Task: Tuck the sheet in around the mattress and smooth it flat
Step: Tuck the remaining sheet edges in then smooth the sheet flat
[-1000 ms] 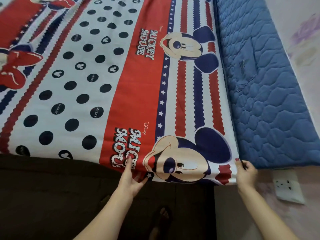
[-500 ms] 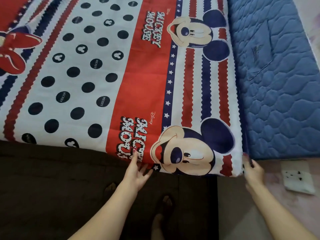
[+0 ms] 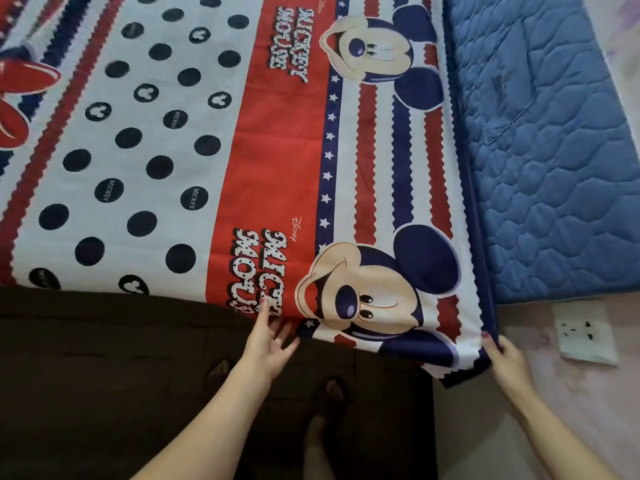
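Note:
A red, white and navy cartoon-print sheet (image 3: 214, 161) lies flat over the mattress and fills most of the view. Its near right corner hangs off the edge as a loose flap (image 3: 433, 348). My left hand (image 3: 268, 344) reaches to the near edge with straight, spread fingers, fingertips touching the sheet at the red band. My right hand (image 3: 504, 353) pinches the sheet's navy right hem at the corner, fingers curled round the cloth. The mattress under the sheet is hidden.
A blue quilted mattress (image 3: 554, 161) lies against the sheet's right side. A dark brown bed front (image 3: 121, 375) runs along the near edge. My feet (image 3: 325, 410) stand below it. A white wall socket (image 3: 585, 336) sits on the pale wall at right.
The near right corner of the sheet has come down and out past the mattress edge in my right hand. My left hand stays at the near edge. The view has shifted closer.

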